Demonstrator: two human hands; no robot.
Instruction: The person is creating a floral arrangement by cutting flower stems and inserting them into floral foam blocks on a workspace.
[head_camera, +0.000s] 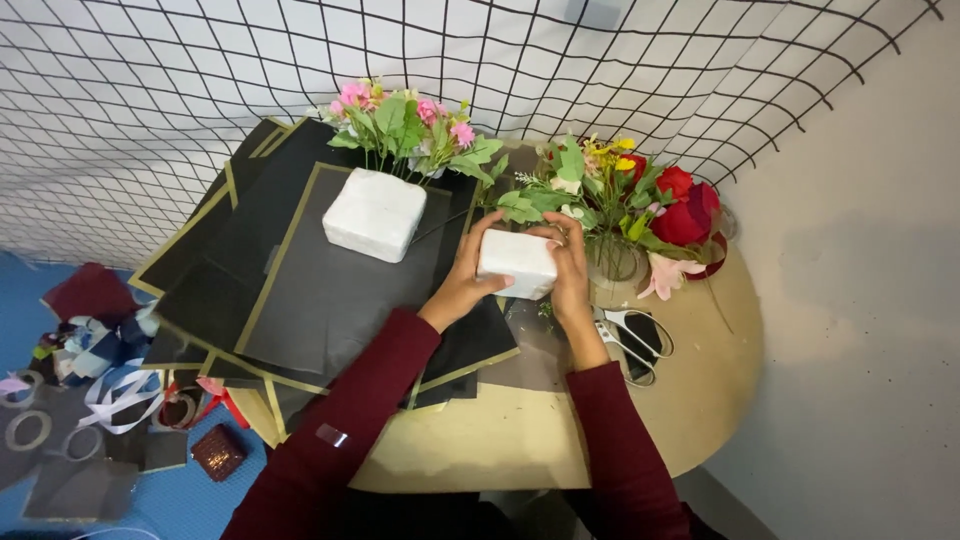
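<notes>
Both hands clamp a small white foam block over the round surface: left hand grips its left end, right hand wraps its right end, block lifted clear of the black sheets. Scissors lie just right of the right hand. Beyond the left hand a second foam block already carries pink flowers. Past the right hand sits a mixed bouquet. Held block looks bare, so apparently one done, one left.
</notes>
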